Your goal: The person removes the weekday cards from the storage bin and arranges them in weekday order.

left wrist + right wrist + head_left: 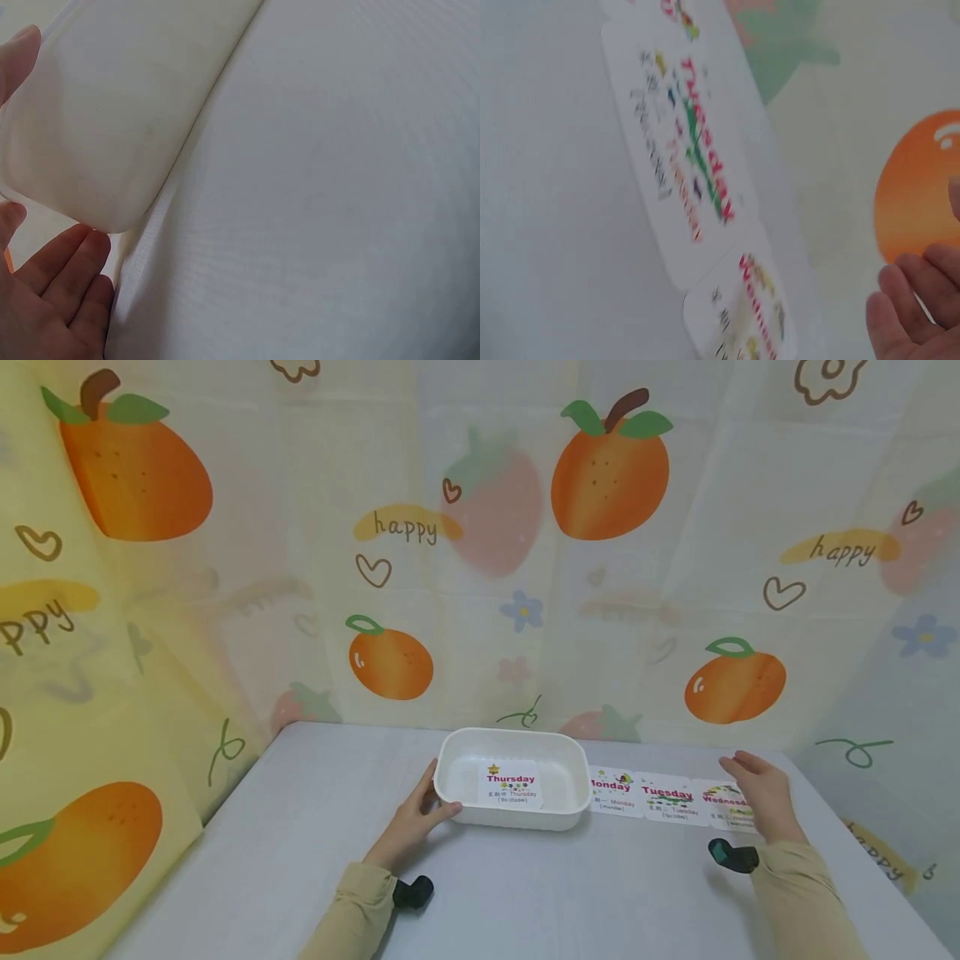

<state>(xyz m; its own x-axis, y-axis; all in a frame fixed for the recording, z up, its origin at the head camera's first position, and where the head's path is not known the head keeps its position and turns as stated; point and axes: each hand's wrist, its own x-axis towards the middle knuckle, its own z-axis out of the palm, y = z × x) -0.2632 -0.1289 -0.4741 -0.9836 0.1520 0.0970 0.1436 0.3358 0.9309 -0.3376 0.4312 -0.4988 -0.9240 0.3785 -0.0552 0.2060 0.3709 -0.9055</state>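
My left hand (414, 817) holds the left end of a white plastic tub (480, 817), its thumb over the front rim. In the left wrist view the fingers (82, 262) lie against the tub's rounded corner. Flat on the tub's floor is a Thursday card (511, 785). To the right of the tub lie a Monday card (617, 793), partly covered by the tub, then a Tuesday card (670, 799) and a Wednesday card (722, 806) in a row. My right hand (767, 793) hovers by the Wednesday card, overlapping its right side, with nothing between its loose fingers.
All of this rests on a table with a white cloth (570, 893). Behind it hangs a curtain (645, 610) printed with oranges and strawberries, and a yellowish one (67, 727) hangs on the left. Black wrist cameras (414, 893) sit at both sleeves.
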